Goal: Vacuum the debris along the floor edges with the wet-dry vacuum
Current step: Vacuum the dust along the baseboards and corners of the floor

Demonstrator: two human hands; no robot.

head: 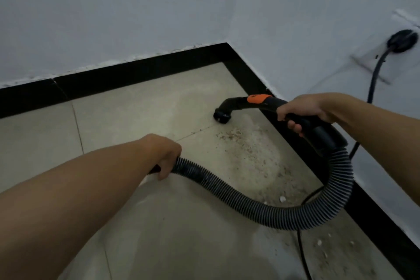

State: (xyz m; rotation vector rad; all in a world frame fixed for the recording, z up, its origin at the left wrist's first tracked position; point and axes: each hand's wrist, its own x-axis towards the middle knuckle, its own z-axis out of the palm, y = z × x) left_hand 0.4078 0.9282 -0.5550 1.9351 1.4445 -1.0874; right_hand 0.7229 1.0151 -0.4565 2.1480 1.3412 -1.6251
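The left hand (167, 154) is wrapped around the ribbed hose (227, 191). Farther on, the right hand (302, 111) grips the black handle (318, 129). The nozzle (221, 117) sits by brown crumbs (241, 141) near the corner.

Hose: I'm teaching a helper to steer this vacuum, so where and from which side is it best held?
Probably the ribbed run back from the handle, taken from above, as the left hand does. The right hand has the handle; between them the hose loops low over the debris, so a top grip on the ribs can lift it clear.
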